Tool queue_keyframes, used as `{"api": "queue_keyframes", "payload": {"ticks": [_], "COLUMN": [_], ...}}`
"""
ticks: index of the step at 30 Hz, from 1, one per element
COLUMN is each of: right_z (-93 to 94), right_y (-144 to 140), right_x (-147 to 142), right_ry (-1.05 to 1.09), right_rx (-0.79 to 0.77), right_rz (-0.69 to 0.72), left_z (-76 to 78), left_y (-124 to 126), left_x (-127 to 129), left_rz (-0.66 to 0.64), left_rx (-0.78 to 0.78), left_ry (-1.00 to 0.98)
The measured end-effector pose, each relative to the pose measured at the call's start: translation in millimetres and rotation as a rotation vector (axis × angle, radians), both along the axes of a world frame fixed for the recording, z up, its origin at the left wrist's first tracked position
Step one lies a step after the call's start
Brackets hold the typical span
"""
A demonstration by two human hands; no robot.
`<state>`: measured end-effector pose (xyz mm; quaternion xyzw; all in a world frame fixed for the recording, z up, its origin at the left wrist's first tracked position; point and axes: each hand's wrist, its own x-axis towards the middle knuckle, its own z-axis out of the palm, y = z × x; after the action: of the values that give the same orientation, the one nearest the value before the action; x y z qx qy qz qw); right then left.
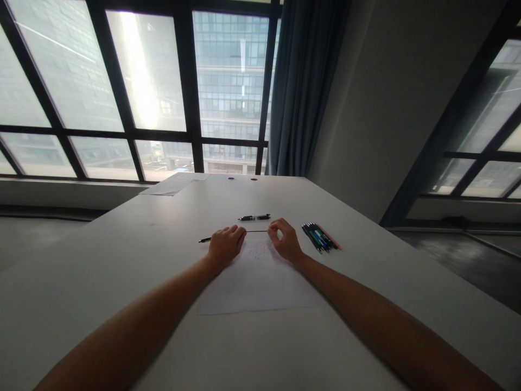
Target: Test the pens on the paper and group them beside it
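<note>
Dim room, daylight from black-framed windows (195,81) and a blue-grey fabric curtain (293,98) beyond the far edge of a large, smooth white table (122,260). Near the table's far left corner: loose white paper sheets (171,185); close to the far edge, two small dark discs, (231,178) and (254,179). Centrally, a white paper sheet (256,293) with small markings, too fine to read, lies beneath the forearms. Item under handling: a slender dark rod (257,231), spanning the gap between the hands, just beyond the markings on the side toward the table's far edge. Right hand (287,243): thumb and forefinger curved into a ring, tips pinched on the rod's right end. Left hand (227,244): fingers bent and close together at the other end; cannot tell whether they grip it, undersides hidden. A black pointed end with a yellowish band (204,240) projects left of that hand; whether joined to the rod, unclear. Black pen with clear barrel (254,218) lies beyond the rod. Toward the table's right edge, a bundle of dark, green, blue and reddish pens (321,239). Step in hand, judged: two-handed handling of the rod. Any further move appears to call for a light, level fingertip hold, keeping both ends controlled.
</note>
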<state>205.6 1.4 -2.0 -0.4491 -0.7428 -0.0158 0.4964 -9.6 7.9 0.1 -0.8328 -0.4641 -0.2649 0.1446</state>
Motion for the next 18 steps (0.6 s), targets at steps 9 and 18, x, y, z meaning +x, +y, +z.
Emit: {"api": "queue_keyframes", "payload": {"ticks": [9, 18], "right_z": [0.6, -0.9], "right_y": [-2.3, 2.5], "right_x": [0.0, 5.8], "right_ry": [-0.105, -0.344], "right_rx": [0.033, -0.120], "right_rz": [-0.035, -0.335], "left_z": [-0.4, -1.0], "left_y": [-0.2, 2.2], "left_x": [-0.6, -0.1], "left_rz": [0.032, -0.038], "left_rx": [-0.024, -0.016], "left_ry": [-0.048, -0.099]}}
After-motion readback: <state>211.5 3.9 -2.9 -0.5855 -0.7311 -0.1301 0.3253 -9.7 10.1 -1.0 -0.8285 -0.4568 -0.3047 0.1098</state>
